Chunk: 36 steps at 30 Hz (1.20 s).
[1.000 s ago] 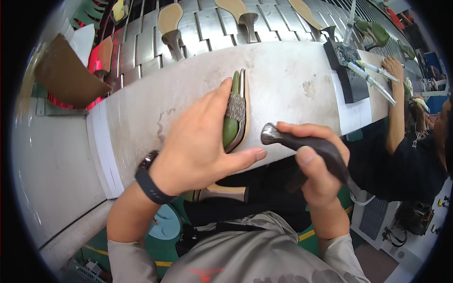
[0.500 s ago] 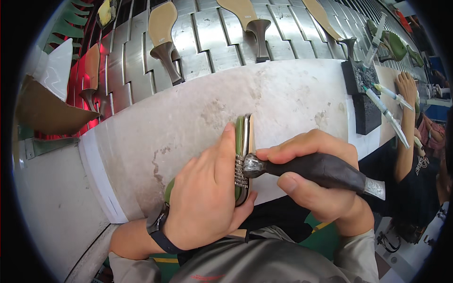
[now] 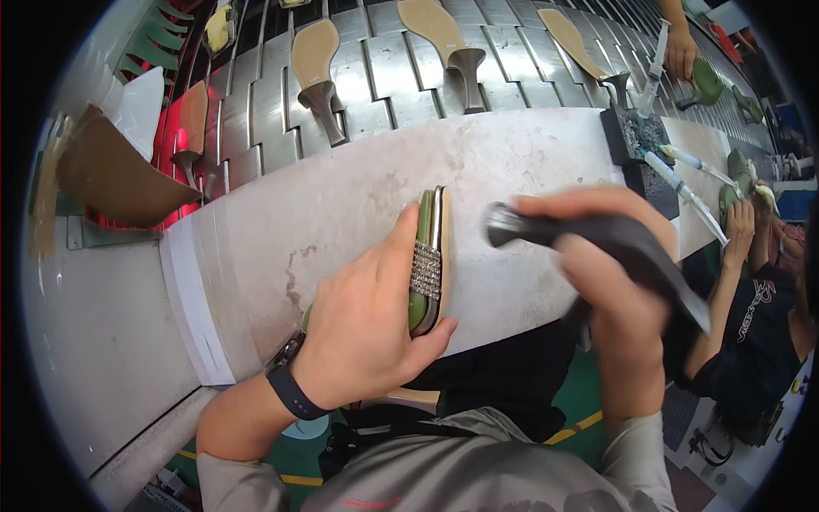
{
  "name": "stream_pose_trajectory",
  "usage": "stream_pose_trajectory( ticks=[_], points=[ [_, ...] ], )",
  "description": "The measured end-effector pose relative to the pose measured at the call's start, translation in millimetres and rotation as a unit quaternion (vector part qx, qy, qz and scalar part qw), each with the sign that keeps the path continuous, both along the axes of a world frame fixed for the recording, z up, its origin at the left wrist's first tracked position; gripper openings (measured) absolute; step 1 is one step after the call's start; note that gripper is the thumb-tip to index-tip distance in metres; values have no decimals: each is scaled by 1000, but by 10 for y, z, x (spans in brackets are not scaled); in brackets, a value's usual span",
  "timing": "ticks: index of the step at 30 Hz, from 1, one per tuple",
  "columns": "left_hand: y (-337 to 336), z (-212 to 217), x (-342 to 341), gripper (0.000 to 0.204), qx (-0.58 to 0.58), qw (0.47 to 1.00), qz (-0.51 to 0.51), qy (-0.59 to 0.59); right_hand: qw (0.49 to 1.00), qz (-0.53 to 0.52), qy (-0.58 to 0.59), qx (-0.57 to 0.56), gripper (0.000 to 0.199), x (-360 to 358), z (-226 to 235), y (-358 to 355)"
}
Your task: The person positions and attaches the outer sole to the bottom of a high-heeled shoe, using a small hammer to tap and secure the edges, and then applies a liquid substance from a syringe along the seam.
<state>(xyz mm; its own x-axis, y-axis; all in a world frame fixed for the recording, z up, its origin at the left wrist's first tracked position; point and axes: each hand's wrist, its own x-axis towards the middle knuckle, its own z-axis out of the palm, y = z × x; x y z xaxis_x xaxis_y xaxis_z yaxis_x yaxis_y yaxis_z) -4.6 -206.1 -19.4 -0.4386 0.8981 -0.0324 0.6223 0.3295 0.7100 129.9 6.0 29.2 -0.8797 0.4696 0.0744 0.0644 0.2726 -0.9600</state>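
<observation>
Fingers of the left hand [image 3: 363, 328] wrap around a green shoe [image 3: 424, 260], with the thumb running up its near side toward 12 o'clock and the other fingertips curling round its lower end at about 5 o'clock from the palm. That shoe stands on edge on the white workbench [image 3: 358, 205], its pale sole edge facing 3 o'clock and a band of small sparkling stones crossing its middle just beside the thumb tip. A dark wristband [image 3: 290, 388] sits on the left wrist.

At 3 o'clock from the shoe, the right hand [image 3: 610, 282] is closed around the grip of a dark hammer [image 3: 597, 243]. Its blurred head points toward 9 o'clock and sits near the shoe's sole edge, apart from it. The handle runs out past the fingers toward 4 o'clock.

Beyond the bench, toward 12 o'clock, tan heeled soles [image 3: 316, 68] lie on a slatted metal conveyor [image 3: 384, 81]. At 2 o'clock a black block [image 3: 636, 141] rests on the bench. At 3 o'clock another person's arm [image 3: 734, 256] rises beside the bench edge.
</observation>
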Motion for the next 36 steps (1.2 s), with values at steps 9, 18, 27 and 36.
stream_pose_trajectory(
  ticks=[9, 18, 27, 36],
  points=[
    [-24, 77, 23, 101, 14, 1000, -4, 7, 989, 30, 72, -125, 20, -72, -321, -332],
    [-121, 598, -78, 109, 405, 899, 84, -143, 974, -129, 51, -180, 19, -224, -866, 210],
    [-51, 758, 89, 70, 377, 925, -20, -37, 957, -15, 285, 52, 31, 486, 386, -725],
    [217, 687, 239, 64, 453, 890, 45, 25, 947, 116, 214, 211, 38, 417, 907, -825]
  ],
)
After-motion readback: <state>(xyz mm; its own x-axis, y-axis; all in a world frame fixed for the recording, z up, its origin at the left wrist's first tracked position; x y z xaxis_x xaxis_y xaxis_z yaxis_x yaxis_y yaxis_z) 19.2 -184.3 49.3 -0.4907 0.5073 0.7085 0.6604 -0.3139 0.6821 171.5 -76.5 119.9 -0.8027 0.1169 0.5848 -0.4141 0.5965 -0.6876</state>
